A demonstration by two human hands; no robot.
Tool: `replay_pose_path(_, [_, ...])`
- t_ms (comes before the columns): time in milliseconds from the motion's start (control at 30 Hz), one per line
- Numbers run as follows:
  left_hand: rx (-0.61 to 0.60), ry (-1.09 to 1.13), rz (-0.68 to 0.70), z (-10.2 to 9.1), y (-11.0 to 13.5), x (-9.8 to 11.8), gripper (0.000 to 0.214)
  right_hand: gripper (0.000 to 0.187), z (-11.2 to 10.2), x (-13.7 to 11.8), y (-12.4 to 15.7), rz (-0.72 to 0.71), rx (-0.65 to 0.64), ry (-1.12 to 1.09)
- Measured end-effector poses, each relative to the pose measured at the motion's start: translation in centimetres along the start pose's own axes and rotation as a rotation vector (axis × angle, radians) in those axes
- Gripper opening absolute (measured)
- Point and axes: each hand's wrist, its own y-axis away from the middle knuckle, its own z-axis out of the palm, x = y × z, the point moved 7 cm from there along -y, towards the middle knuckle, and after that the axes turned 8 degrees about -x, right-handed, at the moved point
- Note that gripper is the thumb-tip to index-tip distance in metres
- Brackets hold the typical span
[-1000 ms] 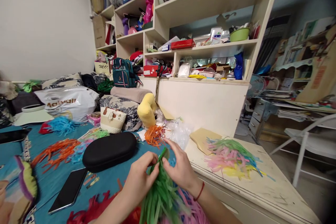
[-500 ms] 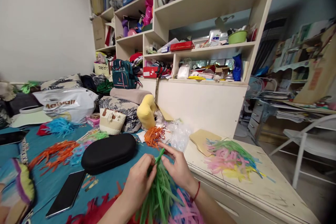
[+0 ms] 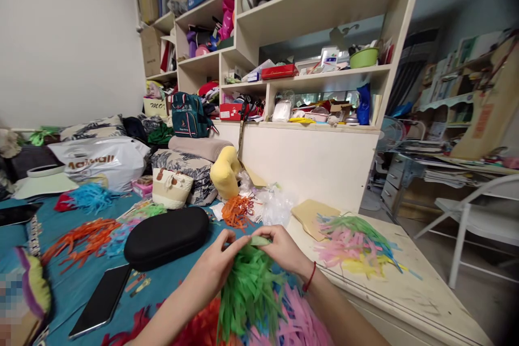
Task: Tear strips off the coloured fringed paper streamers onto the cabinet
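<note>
My left hand (image 3: 214, 266) and my right hand (image 3: 284, 248) meet at the top of a bundle of green paper strips (image 3: 247, 292), both pinching its upper end just above the blue bed cover (image 3: 81, 286). The strips hang down and fan out below my fingers. Pink strips (image 3: 300, 324) and red-orange strips (image 3: 198, 330) lie under the bundle near my forearms. My right wrist wears a red string.
A black oval case (image 3: 166, 237) and a dark phone (image 3: 103, 300) lie to the left on the bed. Orange strips (image 3: 237, 211), blue strips (image 3: 91, 196) and a mixed pile (image 3: 357, 240) on the wooden ledge lie around. Cluttered shelves (image 3: 308, 81) stand behind; a white chair (image 3: 478, 221) stands right.
Both hands lifted the green bundle slightly and spread apart at its top; the folded green end now lies flat between my fingertips.
</note>
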Motion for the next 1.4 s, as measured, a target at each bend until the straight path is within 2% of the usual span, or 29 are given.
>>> replay_pose_path(133, [-0.026,-0.079,0.054,0.8,-0.1,0.2,0.034,0.019,0.1,1.1,-0.3,0.061,0.059,-0.066])
replay_pose_path(233, [-0.021,-0.101,0.023,1.0,-0.2,0.1,0.026,0.024,0.5,2.0,-0.6,0.085,0.071,-0.105])
replay_pose_path(300, [-0.018,-0.092,-0.005,1.0,-0.3,-0.1,0.030,0.025,0.8,2.3,-0.7,0.091,0.068,-0.108])
replay_pose_path(367, [-0.024,-0.074,-0.031,1.1,-0.6,-0.2,0.033,0.024,1.0,2.6,-0.8,0.092,0.072,-0.092])
replay_pose_path(467, [-0.010,-0.051,-0.066,0.8,-1.1,-0.4,0.024,0.018,0.8,3.0,-1.0,0.091,0.103,-0.040])
replay_pose_path(567, [0.071,-0.019,-0.090,-0.1,-1.3,-1.0,0.019,0.016,-0.9,4.2,-1.3,0.091,0.183,0.043])
replay_pose_path(667, [0.177,0.053,-0.150,-1.1,-0.9,-2.6,0.013,0.016,-3.8,6.2,-1.4,0.118,0.276,0.105])
replay_pose_path(800, [0.255,0.143,-0.209,-0.8,-0.4,-4.7,0.015,0.018,-6.5,8.6,-1.1,0.164,0.330,0.126])
replay_pose_path(867, [0.221,0.170,-0.178,0.1,-0.8,-4.4,0.016,0.018,-6.5,9.0,-1.0,0.166,0.319,0.134])
replay_pose_path(933, [0.138,0.181,-0.122,1.2,-1.4,-3.2,0.020,0.017,-5.8,9.1,-1.0,0.160,0.302,0.141])
replay_pose_path(1000, [-0.013,0.159,-0.054,2.8,-2.1,-1.4,0.028,0.017,-5.0,9.0,-1.1,0.156,0.292,0.151])
replay_pose_path(1100, [-0.249,0.071,-0.010,5.7,-2.4,0.4,0.022,0.017,-4.1,9.1,-1.2,0.166,0.295,0.176])
replay_pose_path(1233, [-0.362,-0.053,-0.090,8.4,-2.5,-0.6,0.022,0.018,-3.5,9.1,-1.4,0.169,0.282,0.207])
replay_pose_path(1400, [-0.393,-0.086,-0.100,9.8,-2.9,-1.9,0.024,0.018,-3.7,8.5,-1.6,0.153,0.298,0.244])
